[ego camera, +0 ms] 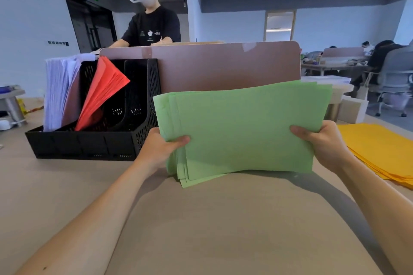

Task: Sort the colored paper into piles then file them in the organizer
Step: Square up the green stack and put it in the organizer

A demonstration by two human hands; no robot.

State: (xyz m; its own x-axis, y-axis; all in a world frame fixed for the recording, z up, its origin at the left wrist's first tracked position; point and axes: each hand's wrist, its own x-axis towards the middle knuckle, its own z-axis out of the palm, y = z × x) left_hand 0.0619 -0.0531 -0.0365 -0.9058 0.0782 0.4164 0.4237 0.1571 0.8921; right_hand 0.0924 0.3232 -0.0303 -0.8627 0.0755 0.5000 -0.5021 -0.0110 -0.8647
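I hold a stack of green paper (241,131) above the table, tilted up toward me. My left hand (161,147) grips its left edge, thumb on the front. My right hand (324,143) grips the right edge the same way. To the left stands a black mesh organizer (134,136) with several slots. Lavender paper (58,89) fills its leftmost slot and red paper (102,94) leans in the slot beside it. The two slots on the right look empty. A pile of yellow paper (382,152) lies flat on the table at the right.
A brown desk divider (223,65) stands behind the green stack. A person in a black shirt (152,27) works beyond it. A beige tabletop (201,230) stretches in front of me. White boxes (353,107) sit at the far right, with office chairs behind.
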